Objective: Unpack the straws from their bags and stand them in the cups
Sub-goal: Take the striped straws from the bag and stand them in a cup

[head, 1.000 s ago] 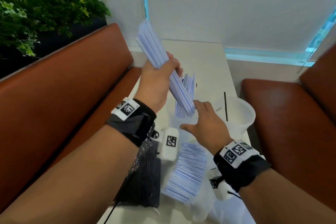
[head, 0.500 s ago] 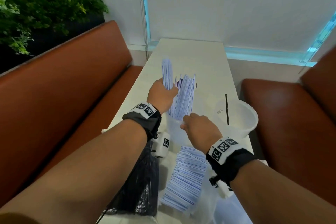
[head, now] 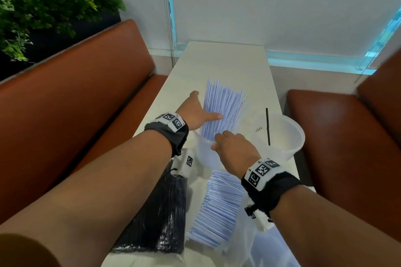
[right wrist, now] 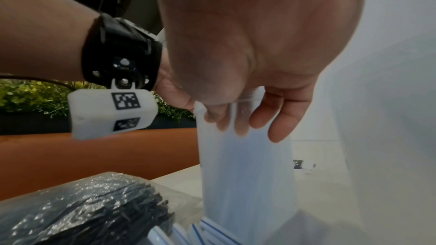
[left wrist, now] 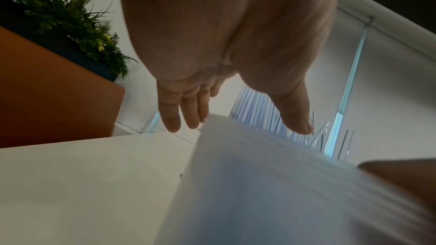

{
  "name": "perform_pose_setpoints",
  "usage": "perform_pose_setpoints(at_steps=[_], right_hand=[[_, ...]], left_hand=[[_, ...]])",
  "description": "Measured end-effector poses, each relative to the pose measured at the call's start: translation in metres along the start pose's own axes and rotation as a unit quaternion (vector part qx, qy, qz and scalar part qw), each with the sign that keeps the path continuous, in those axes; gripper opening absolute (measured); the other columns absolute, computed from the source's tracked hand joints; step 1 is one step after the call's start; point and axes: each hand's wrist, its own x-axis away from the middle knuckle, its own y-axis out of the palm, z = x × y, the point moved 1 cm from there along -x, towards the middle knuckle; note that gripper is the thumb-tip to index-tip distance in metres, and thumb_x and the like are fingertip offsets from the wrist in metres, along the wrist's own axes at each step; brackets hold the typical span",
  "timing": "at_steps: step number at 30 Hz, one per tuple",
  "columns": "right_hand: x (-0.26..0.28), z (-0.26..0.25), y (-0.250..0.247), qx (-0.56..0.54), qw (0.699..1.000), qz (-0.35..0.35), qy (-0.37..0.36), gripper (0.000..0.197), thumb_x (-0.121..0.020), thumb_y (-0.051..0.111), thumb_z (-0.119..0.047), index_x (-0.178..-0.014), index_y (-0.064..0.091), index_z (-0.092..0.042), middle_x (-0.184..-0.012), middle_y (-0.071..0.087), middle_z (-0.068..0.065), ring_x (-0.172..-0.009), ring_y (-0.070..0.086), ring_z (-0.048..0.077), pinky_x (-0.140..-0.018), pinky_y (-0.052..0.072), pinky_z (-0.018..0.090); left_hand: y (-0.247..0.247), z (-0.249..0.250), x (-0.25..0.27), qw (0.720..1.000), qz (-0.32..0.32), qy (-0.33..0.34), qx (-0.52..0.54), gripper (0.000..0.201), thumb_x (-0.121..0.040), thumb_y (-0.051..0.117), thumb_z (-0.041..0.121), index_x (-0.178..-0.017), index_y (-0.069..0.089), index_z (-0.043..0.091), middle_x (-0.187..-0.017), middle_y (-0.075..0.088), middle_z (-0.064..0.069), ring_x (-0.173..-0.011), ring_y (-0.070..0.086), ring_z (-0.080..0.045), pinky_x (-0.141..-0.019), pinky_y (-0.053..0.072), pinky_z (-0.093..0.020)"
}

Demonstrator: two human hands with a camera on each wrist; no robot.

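Your spread, empty left hand (head: 196,112) flanks the blue-striped white straws (head: 221,108) standing in the translucent cup (head: 205,154) your right hand (head: 233,147) pinches; loose striped straws (head: 217,206) and the bagged black straws (head: 160,219) remain.

Brown benches (head: 82,102); leafy plants (head: 43,6)

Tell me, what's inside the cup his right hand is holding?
White paper-wrapped straws stand fanned out in the cup that the right hand holds by the rim. Its frosted wall hides their lower ends.
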Motion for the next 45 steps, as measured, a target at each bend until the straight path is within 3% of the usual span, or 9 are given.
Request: perform_pose_setpoints(at_steps=[3, 7, 9, 11, 14, 17, 22, 31, 45], right_hand=[[0.008, 0.0, -0.008, -0.023, 1.0, 0.009, -0.014, 0.025, -0.106, 0.042, -0.034, -0.124, 0.051, -0.019, -0.117, 0.047, 0.003, -0.096, 0.058, 0.03, -0.07, 0.042, 0.036], [0.039, 0.002, -0.013, -0.067, 0.983, 0.164, 0.045, 0.02, -0.097, 0.044, -0.05, -0.106, 0.046, -0.032, -0.1, 0.047, -0.008, -0.065, 0.051, 0.016, -0.053, 0.034, 0.03], [0.056, 0.011, -0.006, -0.039, 0.984, 0.103, 0.143, 0.034, -0.091, 0.037, -0.066, -0.097, 0.04, -0.032, -0.084, 0.047, -0.01, -0.063, 0.048, 0.015, -0.052, 0.028, 0.029], [0.07, 0.022, 0.004, 0.003, 0.973, -0.024, 0.229, 0.051, -0.084, 0.038, -0.077, -0.095, 0.039, -0.027, -0.078, 0.047, -0.008, -0.066, 0.049, 0.018, -0.055, 0.031, 0.032], [0.079, 0.029, 0.015, 0.004, 0.963, -0.111, 0.245, 0.049, -0.081, 0.054, -0.073, -0.085, 0.05, -0.024, -0.074, 0.056, -0.01, -0.063, 0.054, 0.012, -0.053, 0.035, 0.029], [0.078, 0.033, 0.021, -0.052, 0.966, -0.117, 0.224, 0.028, -0.091, 0.059, -0.045, -0.098, 0.066, -0.019, -0.088, 0.065, -0.003, -0.081, 0.064, 0.018, -0.066, 0.046, 0.029], [0.074, 0.042, 0.017, -0.087, 0.967, -0.103, 0.218, 0.019, -0.099, 0.056, -0.028, -0.101, 0.057, -0.009, -0.107, 0.06, 0.009, -0.111, 0.061, 0.027, -0.087, 0.045, 0.029], [0.076, 0.036, 0.009, -0.149, 0.961, -0.083, 0.217, 0.04, -0.099, 0.052, -0.027, -0.138, 0.053, -0.02, -0.139, 0.057, 0.005, -0.126, 0.053, 0.023, -0.089, 0.035, 0.025], [0.076, 0.042, 0.016, -0.219, 0.945, -0.035, 0.24, 0.037, -0.097, 0.046, -0.023, -0.133, 0.056, -0.027, -0.128, 0.061, 0.002, -0.109, 0.058, 0.021, -0.088, 0.044, 0.031]], left_hand=[[-0.012, -0.006, 0.015, 0.999, 0.038, -0.002, 0.019, 0.121, -0.072, 0.08, 0.063, -0.159, 0.011, 0.016, -0.158, 0.032, -0.013, -0.142, 0.039, -0.025, -0.114, 0.036, -0.042], [-0.023, -0.009, 0.052, 0.976, 0.194, 0.093, 0.028, 0.063, -0.083, 0.07, 0.054, -0.135, 0.049, 0.024, -0.128, 0.051, 0.002, -0.114, 0.053, -0.011, -0.099, 0.045, -0.032], [-0.019, -0.004, 0.078, 0.962, 0.207, 0.176, -0.004, 0.032, -0.084, 0.061, 0.051, -0.109, 0.059, 0.031, -0.105, 0.056, 0.009, -0.093, 0.057, -0.009, -0.088, 0.05, -0.031], [0.0, 0.001, 0.102, 0.965, 0.094, 0.239, -0.053, 0.022, -0.084, 0.054, 0.049, -0.094, 0.062, 0.032, -0.093, 0.058, 0.013, -0.084, 0.058, -0.008, -0.081, 0.052, -0.033], [0.047, -0.002, 0.128, 0.925, -0.133, 0.285, -0.213, 0.025, -0.093, 0.056, 0.04, -0.11, 0.068, 0.025, -0.104, 0.058, 0.012, -0.092, 0.059, -0.012, -0.082, 0.048, -0.034], [0.087, -0.011, 0.139, 0.866, -0.22, 0.318, -0.317, 0.035, -0.099, 0.055, 0.03, -0.129, 0.063, 0.014, -0.124, 0.059, -0.005, -0.109, 0.057, -0.024, -0.09, 0.046, -0.037], [0.112, -0.014, 0.141, 0.856, -0.236, 0.285, -0.36, 0.042, -0.096, 0.055, 0.036, -0.129, 0.057, 0.01, -0.126, 0.056, -0.009, -0.115, 0.054, -0.029, -0.095, 0.048, -0.042], [0.127, 0.0, 0.138, 0.828, -0.24, 0.28, -0.423, 0.038, -0.101, 0.049, 0.026, -0.133, 0.054, 0.007, -0.127, 0.057, -0.012, -0.106, 0.06, -0.032, -0.075, 0.042, -0.034], [0.038, -0.06, 0.124, 0.815, -0.137, 0.267, -0.497, 0.027, -0.095, 0.05, 0.019, -0.122, 0.047, 0.018, -0.103, 0.062, -0.003, -0.089, 0.063, -0.026, -0.076, 0.045, -0.037]])
